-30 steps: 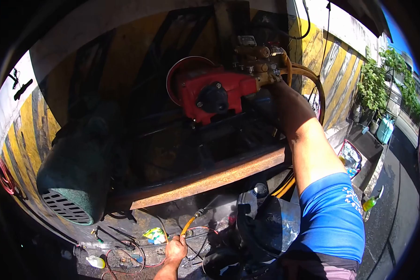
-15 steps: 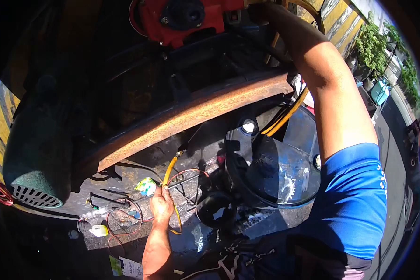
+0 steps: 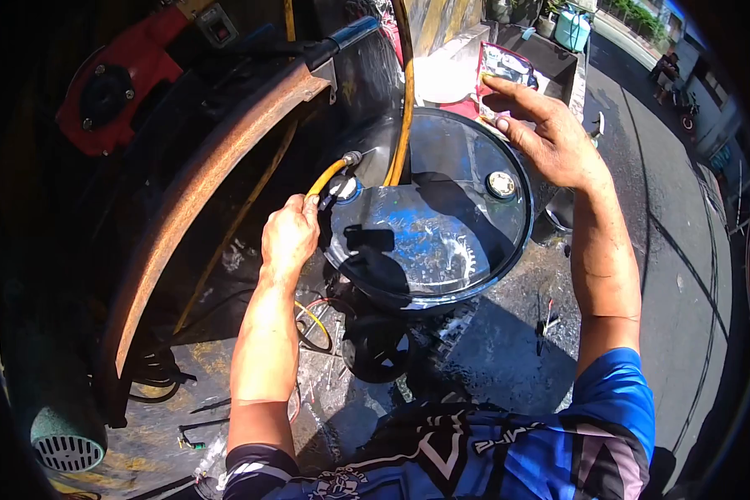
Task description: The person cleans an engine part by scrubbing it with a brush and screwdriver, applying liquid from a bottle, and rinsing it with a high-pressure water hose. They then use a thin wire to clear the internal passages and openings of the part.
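My left hand (image 3: 287, 233) is closed around a yellow hose (image 3: 328, 175), near the end with a metal fitting (image 3: 352, 157). That end points up and right, over the edge of a blue plastic drum (image 3: 421, 242) with white caps (image 3: 501, 185) on its lid. My right hand (image 3: 550, 142) is raised beyond the drum's right edge, its fingers stretched out and thumb apart, with nothing held. Behind its fingertips lies a printed plastic bag (image 3: 508, 68). Another yellow hose (image 3: 407, 92) hangs down to the drum's far side.
A rusty curved metal bar (image 3: 200, 183) arches on the left, with a red machine (image 3: 108, 96) behind it and a green vented motor housing (image 3: 68, 437) below. A black round container (image 3: 377, 346) stands before the drum. The road (image 3: 633, 217) runs along the right.
My view has turned right. My left hand has lifted the hose end from near the floor up to the drum. My right hand has come down from the red machine, now open.
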A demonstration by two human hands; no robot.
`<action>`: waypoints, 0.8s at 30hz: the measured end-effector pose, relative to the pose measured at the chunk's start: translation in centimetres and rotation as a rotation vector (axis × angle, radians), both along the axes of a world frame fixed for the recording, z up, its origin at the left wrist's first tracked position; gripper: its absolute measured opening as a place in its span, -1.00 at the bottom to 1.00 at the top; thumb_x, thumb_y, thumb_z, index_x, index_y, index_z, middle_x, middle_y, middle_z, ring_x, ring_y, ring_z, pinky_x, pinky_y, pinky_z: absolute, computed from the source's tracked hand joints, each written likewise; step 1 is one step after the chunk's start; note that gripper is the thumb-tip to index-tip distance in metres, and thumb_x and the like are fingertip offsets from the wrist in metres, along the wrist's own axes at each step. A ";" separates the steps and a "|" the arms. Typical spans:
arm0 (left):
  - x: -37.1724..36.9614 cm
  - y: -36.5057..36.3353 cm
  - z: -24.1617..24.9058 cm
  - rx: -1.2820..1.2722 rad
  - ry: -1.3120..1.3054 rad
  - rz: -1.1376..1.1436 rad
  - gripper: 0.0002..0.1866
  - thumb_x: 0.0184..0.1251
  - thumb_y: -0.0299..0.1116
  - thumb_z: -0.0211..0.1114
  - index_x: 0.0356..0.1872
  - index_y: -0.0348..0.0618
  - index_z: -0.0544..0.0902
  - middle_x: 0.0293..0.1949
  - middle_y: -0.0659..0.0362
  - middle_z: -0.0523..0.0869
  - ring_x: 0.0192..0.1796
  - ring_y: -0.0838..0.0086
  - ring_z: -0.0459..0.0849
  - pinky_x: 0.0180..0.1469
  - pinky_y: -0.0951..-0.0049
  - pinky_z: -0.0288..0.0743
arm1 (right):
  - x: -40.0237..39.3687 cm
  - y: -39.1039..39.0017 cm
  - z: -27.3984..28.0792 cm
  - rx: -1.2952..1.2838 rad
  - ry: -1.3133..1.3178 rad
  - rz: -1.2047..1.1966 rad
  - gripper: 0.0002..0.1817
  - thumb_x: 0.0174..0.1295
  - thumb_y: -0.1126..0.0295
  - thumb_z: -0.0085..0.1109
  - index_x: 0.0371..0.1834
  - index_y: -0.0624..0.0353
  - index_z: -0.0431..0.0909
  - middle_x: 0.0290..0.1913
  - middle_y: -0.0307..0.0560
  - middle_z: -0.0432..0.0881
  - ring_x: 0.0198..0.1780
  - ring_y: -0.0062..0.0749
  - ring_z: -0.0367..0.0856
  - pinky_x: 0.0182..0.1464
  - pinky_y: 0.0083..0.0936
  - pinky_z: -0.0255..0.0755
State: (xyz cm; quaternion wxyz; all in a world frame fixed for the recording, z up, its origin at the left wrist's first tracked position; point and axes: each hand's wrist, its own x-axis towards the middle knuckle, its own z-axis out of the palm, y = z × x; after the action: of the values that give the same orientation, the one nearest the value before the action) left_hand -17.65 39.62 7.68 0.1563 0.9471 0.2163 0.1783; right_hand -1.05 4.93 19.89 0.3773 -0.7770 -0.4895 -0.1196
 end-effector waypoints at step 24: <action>-5.4 -15.6 -13.8 -0.207 -0.500 -0.294 -0.45 0.37 -0.22 0.39 0.24 -0.39 0.54 0.18 -0.18 0.62 0.23 0.05 0.61 0.30 0.22 0.47 | -65.3 -41.3 -46.2 -0.472 1.860 -1.258 -0.39 0.22 0.21 0.32 0.25 0.42 0.53 0.09 0.39 0.68 0.17 0.11 0.67 0.22 -0.25 0.53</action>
State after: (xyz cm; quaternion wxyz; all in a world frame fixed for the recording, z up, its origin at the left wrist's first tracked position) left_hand -23.08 23.97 -6.07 0.3245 0.8740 0.0490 0.3583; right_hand -66.33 -36.39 -26.31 0.3112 -0.7232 0.4435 0.4283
